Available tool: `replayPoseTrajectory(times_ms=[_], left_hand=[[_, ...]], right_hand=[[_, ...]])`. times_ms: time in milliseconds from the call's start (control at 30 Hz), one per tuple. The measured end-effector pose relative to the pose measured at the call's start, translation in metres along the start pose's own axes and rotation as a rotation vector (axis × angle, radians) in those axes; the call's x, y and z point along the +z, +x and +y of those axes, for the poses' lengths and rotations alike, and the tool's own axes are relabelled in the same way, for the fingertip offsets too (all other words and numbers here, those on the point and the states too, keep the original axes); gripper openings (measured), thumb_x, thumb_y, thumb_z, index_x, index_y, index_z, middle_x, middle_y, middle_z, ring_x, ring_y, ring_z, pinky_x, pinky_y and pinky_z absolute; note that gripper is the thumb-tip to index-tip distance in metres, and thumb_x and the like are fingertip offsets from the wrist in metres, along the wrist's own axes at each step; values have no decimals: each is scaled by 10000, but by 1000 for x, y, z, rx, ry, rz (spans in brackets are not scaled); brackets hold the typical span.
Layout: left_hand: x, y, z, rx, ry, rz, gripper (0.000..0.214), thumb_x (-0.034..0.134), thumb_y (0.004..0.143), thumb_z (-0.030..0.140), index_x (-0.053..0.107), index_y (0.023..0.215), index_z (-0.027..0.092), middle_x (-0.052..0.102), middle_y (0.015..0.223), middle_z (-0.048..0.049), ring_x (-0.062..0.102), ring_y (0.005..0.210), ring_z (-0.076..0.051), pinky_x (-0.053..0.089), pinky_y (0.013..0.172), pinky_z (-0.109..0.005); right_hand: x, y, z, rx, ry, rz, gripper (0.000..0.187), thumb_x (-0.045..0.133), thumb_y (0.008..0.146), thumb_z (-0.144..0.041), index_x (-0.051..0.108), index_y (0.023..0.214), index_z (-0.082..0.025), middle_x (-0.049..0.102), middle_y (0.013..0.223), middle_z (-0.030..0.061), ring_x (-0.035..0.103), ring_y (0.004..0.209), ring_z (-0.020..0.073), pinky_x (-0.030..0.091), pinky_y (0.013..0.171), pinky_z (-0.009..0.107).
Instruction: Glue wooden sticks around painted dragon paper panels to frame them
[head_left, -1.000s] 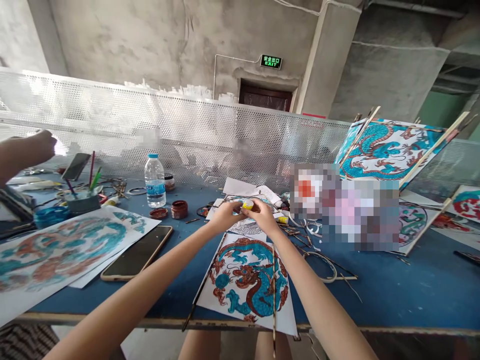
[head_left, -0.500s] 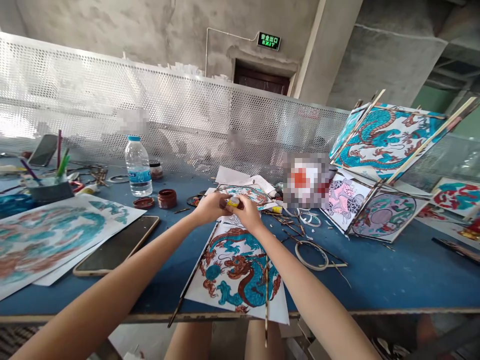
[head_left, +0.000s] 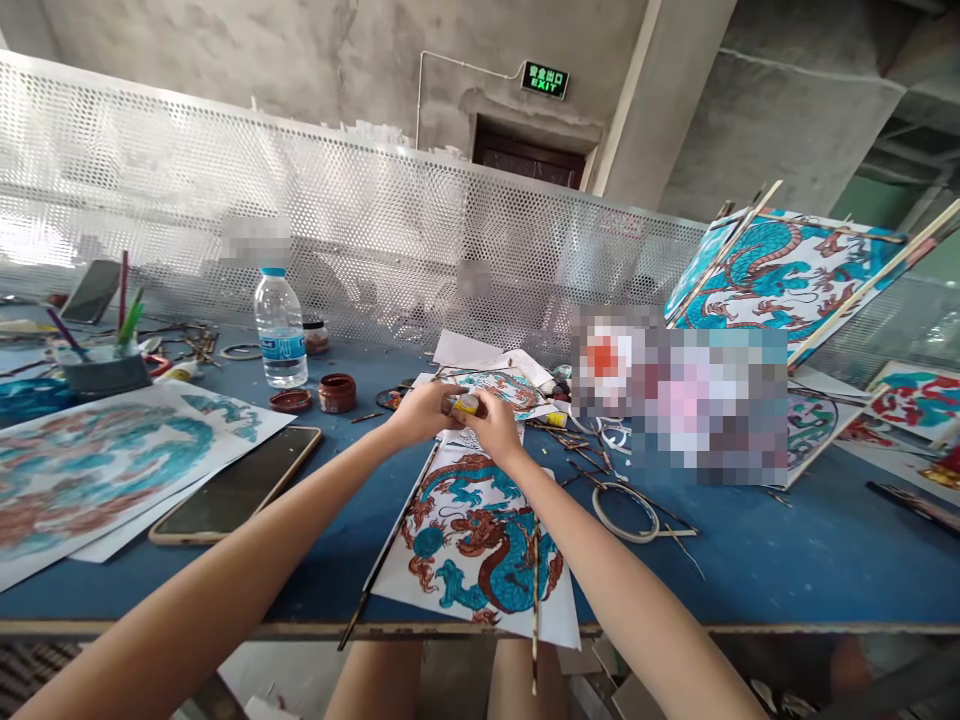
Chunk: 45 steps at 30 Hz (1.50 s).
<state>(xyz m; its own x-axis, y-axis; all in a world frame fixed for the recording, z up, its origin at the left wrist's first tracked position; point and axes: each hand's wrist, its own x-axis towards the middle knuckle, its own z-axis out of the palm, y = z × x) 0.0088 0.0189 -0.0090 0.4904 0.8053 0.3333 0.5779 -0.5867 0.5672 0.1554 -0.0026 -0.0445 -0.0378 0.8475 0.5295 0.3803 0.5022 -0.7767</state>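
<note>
Both my arms reach out over the blue table (head_left: 787,560). My left hand (head_left: 421,412) and my right hand (head_left: 493,425) meet above the table's middle, fingers pinched round a small yellow-capped bottle (head_left: 465,404) held between them. Just below the hands lies a painted dragon sheet (head_left: 484,545) in teal and red-brown, with thin bamboo sticks (head_left: 535,600) laid across it. More painted papers (head_left: 495,385) lie under and behind the hands.
A phone (head_left: 236,485) and a large dragon painting (head_left: 97,475) lie at left. A water bottle (head_left: 280,328), small paint jars (head_left: 336,393) and a brush cup (head_left: 101,365) stand behind. Kites (head_left: 772,270) lean at right. A bamboo ring (head_left: 626,512) lies near. Perforated metal screen (head_left: 337,230) bounds the back.
Another person's arm at far left has gone out of view as my head turned. My hands stay together on the small bottle, drawn slightly nearer to me.
</note>
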Motion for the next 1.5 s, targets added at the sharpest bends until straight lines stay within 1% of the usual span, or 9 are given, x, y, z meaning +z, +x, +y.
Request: replayPoseTrajectory(times_ms=[133, 300, 433, 567, 833, 1000, 1233, 1500], left_hand=[[1, -1, 1, -8, -29, 3, 575, 648, 587, 194, 586, 1155, 137, 700, 721, -18, 630, 742, -212, 425, 635, -228], [3, -1, -2, 17, -18, 12, 564, 645, 596, 207, 576, 1152, 141, 703, 722, -15, 637, 748, -214, 429, 629, -229], [5, 0, -2, 36, 17, 49, 549, 632, 602, 215, 565, 1146, 170, 707, 728, -2, 645, 756, -217, 438, 627, -240], [8, -2, 1, 58, -25, 93, 592, 611, 600, 187, 502, 1182, 176, 708, 730, 3, 654, 746, -216, 447, 628, -251], [11, -3, 3, 69, -95, 102, 469, 593, 600, 168, 513, 1062, 197, 697, 688, 19, 652, 676, -198, 433, 594, -241], [12, -3, 3, 82, -106, 120, 453, 580, 603, 156, 514, 1049, 198, 684, 652, 32, 637, 633, -184, 412, 568, -226], [14, -2, 0, 106, -96, 155, 441, 600, 588, 155, 532, 1021, 199, 659, 607, 48, 618, 600, -172, 406, 570, -224], [16, -1, -1, 103, -181, 148, 405, 617, 588, 175, 546, 985, 197, 640, 576, 55, 594, 542, -156, 404, 547, -221]], right_hand=[[0, 0, 1, 11, -8, 19, 220, 598, 711, -398, 582, 773, -186, 608, 701, 15, 544, 635, 171, 396, 564, 251], [0, -1, 0, 2, -18, 26, 220, 589, 717, -396, 594, 770, -183, 607, 688, 15, 530, 616, 160, 384, 545, 241], [-1, 0, 1, 2, -45, 47, 237, 605, 698, -403, 588, 747, -171, 593, 656, 9, 508, 585, 149, 359, 520, 234], [-3, 1, 1, -11, -52, 67, 246, 597, 695, -407, 578, 723, -164, 586, 647, 4, 491, 575, 138, 352, 522, 230], [-2, 1, 1, -4, -64, 86, 251, 590, 701, -409, 581, 732, -160, 566, 635, -12, 467, 575, 123, 339, 534, 223], [-2, 1, 1, 17, -49, 107, 243, 608, 687, -402, 564, 707, -164, 535, 612, -27, 449, 561, 114, 330, 527, 217], [-1, 1, 1, 22, -77, 113, 244, 608, 685, -403, 550, 653, -168, 493, 568, -38, 408, 540, 108, 281, 495, 216], [-2, 1, 4, 26, -114, 129, 242, 620, 688, -401, 541, 640, -178, 479, 565, -42, 399, 539, 109, 279, 502, 221]])
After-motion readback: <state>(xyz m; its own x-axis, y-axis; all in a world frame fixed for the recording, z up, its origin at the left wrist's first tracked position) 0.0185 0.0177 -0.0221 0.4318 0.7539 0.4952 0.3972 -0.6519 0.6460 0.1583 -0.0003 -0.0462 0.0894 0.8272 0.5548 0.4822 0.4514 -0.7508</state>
